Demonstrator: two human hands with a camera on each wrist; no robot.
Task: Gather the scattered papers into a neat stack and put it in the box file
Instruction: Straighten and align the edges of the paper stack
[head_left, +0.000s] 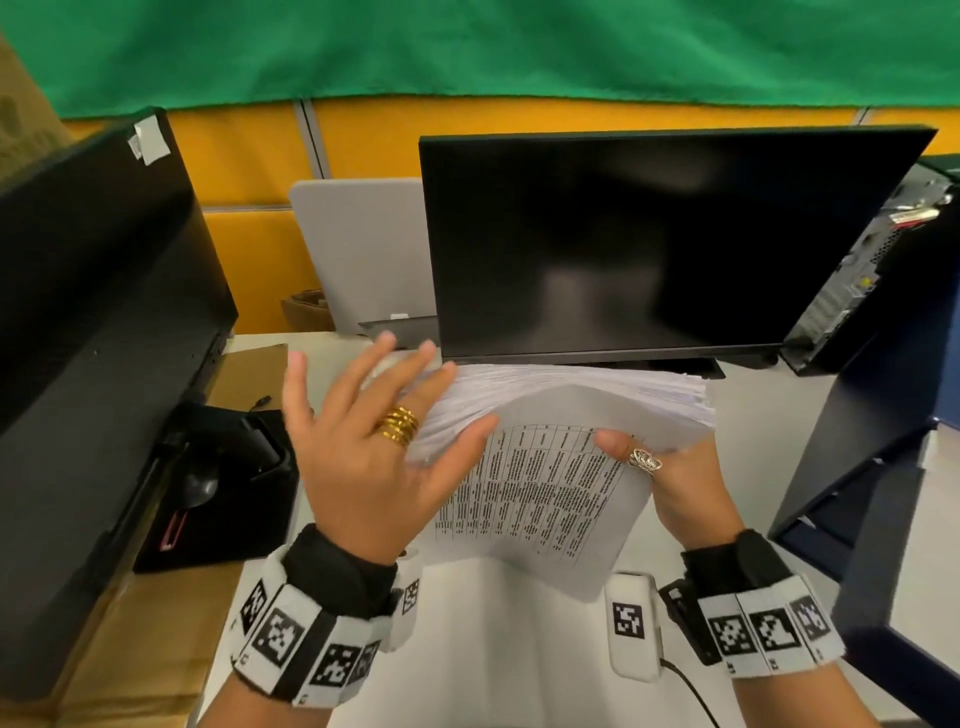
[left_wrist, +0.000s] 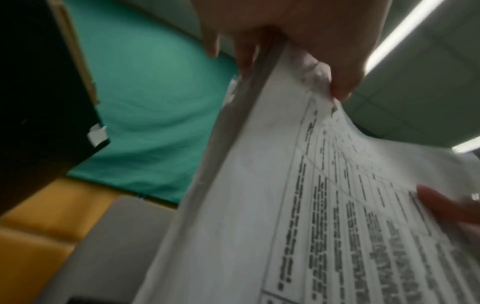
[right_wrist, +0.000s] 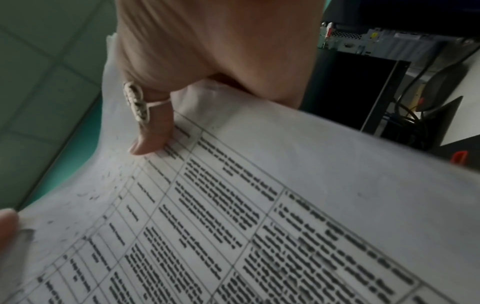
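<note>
Right hand (head_left: 675, 483) grips paper stack (head_left: 550, 467) above table (head_left: 488, 649); left hand (head_left: 363, 462) flat, fingers spread, against its left edge.

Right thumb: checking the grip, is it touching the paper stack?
Touching. The right wrist view shows the right thumb pressed flat on the paper stack.

black wristbands ringed with white, black-patterned marker tiles are worn; a coiled gold ring (head_left: 397, 426) on the left hand (head_left: 358, 457), an ornate silver ring (head_left: 644, 461) on the right hand (head_left: 675, 480).
</note>
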